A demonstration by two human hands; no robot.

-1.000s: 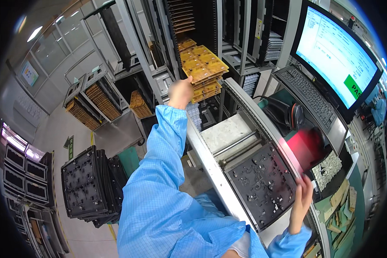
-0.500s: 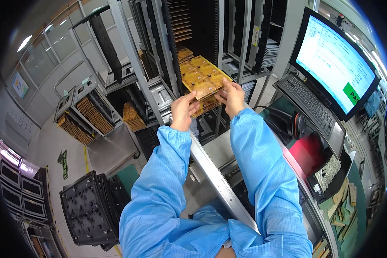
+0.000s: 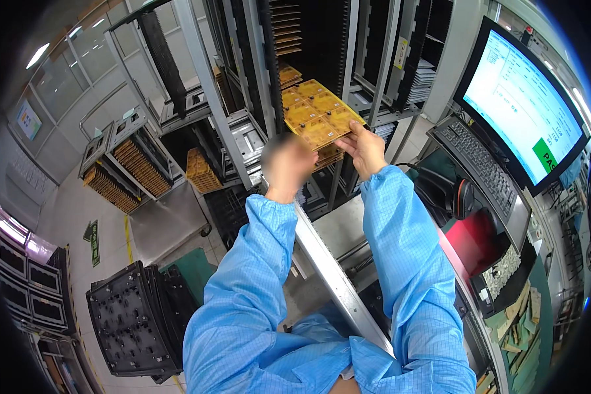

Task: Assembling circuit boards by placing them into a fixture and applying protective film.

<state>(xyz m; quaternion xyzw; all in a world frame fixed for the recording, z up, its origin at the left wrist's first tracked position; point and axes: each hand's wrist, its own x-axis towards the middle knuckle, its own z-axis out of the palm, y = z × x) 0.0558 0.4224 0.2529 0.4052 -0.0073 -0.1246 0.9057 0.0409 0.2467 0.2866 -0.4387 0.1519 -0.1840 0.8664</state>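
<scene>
A yellow-brown circuit board panel (image 3: 322,113), divided into several sections with small dark parts, lies almost level in front of the tall rack. My right hand (image 3: 363,148) grips its near right corner, thumb on top and fingers underneath. At the near left corner is my left hand (image 3: 287,164), mostly blurred; its fingers appear curled below the board's edge, still holding it. More yellow boards (image 3: 329,157) show below the held panel, partly hidden by it and by my hands. Another board (image 3: 289,74) sticks out of the slotted rack (image 3: 269,85) behind.
A monitor (image 3: 519,105) and keyboard (image 3: 473,154) stand at the right, with a black handheld scanner (image 3: 463,197) nearer me. A metal rail (image 3: 338,282) crosses before my body. Racks of boards (image 3: 141,164) stand at the left, above a stack of black trays (image 3: 134,318).
The view has shifted slightly, and the board and both hands appear a little further right. My left hand has turned and blurred. My right hand keeps its grip on the board's corner.
</scene>
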